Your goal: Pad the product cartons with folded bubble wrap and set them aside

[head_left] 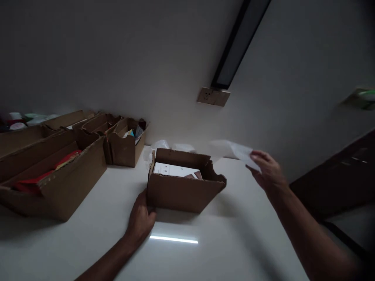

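Observation:
In the middle of the white table stands an open-topped cardboard box [175, 193] with a scooped right end. Inside it lies a white carton [172, 170] with small printed figures, plus a brownish printed piece at its right. My left hand [140, 218] grips the box's lower left corner, thumb in front and fingers partly hidden along the side. Raised to the right of the box, my right hand [268, 169] pinches a thin white sheet [241, 152], smeared by motion; whether it is paper or plastic I cannot tell.
Left of me are several cardboard boxes, including a long one [84, 179] with red packets and a smaller one [123, 150] with mixed items. Clear plastic wrap [159, 146] lies behind the middle box. A wall socket [213, 96] is above; a dark cabinet [336, 175] stands right.

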Available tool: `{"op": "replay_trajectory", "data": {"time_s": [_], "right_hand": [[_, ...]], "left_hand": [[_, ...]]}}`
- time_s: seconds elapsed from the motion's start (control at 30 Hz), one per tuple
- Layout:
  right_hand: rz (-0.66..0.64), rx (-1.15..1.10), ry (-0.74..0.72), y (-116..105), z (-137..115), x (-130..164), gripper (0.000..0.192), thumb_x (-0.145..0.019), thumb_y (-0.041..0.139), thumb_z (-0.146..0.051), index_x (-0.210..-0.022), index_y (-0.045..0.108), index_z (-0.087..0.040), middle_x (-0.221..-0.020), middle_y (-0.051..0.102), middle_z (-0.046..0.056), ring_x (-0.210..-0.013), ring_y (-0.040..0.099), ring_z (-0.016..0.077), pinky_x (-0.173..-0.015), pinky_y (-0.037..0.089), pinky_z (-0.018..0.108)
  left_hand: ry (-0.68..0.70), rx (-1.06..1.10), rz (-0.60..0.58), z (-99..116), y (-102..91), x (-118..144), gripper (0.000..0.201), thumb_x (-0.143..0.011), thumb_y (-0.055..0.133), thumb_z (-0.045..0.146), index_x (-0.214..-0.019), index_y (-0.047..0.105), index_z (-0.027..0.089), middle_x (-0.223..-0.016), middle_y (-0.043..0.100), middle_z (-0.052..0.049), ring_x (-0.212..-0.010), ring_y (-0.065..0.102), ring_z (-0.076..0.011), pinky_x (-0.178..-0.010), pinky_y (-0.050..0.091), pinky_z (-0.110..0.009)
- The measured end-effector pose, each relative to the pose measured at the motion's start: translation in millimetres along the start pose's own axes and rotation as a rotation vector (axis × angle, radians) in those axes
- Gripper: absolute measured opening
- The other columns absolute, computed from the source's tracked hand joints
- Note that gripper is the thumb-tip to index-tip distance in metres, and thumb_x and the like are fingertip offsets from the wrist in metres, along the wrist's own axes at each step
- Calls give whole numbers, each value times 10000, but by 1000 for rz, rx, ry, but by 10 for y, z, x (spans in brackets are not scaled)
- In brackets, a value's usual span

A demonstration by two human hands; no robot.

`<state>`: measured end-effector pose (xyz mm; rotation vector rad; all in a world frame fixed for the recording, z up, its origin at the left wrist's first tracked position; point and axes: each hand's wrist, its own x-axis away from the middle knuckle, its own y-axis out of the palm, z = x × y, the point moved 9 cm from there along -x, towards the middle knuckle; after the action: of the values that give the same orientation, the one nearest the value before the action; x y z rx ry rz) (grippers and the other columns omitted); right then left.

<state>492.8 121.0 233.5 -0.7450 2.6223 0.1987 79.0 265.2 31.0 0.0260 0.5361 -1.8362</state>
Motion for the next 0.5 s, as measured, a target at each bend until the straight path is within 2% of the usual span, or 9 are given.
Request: {"op": "replay_trajectory", "data": {"time_s": [0.1,0.17,0.23,0.27,0.33,0.4,0.47,0.5], "right_hand": [[-24,121,165,-422,269,885,271,-515,819,-311,-740,684,-245,-690,648,-7,-530,537,142,-398,390,227],[-125,248,388,-557,593,1490,273,-572,796,-398,-788,710,-254,-734,684,17,-588,589,182,-452,449,270],[-349,336,492,-555,785,1983,302,-657,753,-463,-871,737,-252,-851,725,42,-733,658,229,-615,535,334],[-465,393,490,-547,810,2156,326,-692,728,-491,-914,747,-252,-910,736,55,-799,675,252,-695,549,370],[-588,585,381,-593,726,2292,369,-742,681,-542,-980,759,-270,-1010,739,78,-854,681,287,-783,542,438],[-541,812,189,-659,510,2185,379,-766,642,-576,-1000,758,-301,-1073,726,92,-864,676,313,-800,526,491],[-500,912,22,-558,313,2029,363,-799,619,-561,-1039,744,-319,-1148,702,96,-933,667,329,-820,517,508],[-529,879,-22,-416,276,1972,375,-818,612,-539,-1098,725,-317,-1201,683,98,-991,659,331,-838,516,503]], "left_hand": [[-11,25,-30,77,-35,23,707,-680,544,108,-1382,462,142,-1343,580,-165,-1266,528,-330,-1110,392,-509],[-44,49,-52,102,-64,56,714,-695,543,103,-1401,445,145,-1369,568,-157,-1290,515,-315,-1132,370,-491],[-92,75,-71,96,-92,95,705,-721,549,117,-1415,428,138,-1375,570,-157,-1294,520,-304,-1139,363,-475],[-112,91,-76,88,-106,113,702,-730,554,129,-1419,418,131,-1372,573,-160,-1291,526,-299,-1138,364,-470],[-129,139,-73,82,-135,133,691,-739,567,156,-1412,412,126,-1361,585,-160,-1280,541,-287,-1133,374,-457],[-132,186,-52,84,-165,134,669,-740,577,180,-1390,424,135,-1349,596,-152,-1263,562,-268,-1119,398,-430],[-135,198,-24,97,-184,121,650,-735,586,198,-1365,440,138,-1323,615,-147,-1229,588,-256,-1098,421,-410],[-140,183,-10,109,-187,113,649,-730,592,206,-1358,446,135,-1303,627,-147,-1210,599,-257,-1088,429,-410]]}}
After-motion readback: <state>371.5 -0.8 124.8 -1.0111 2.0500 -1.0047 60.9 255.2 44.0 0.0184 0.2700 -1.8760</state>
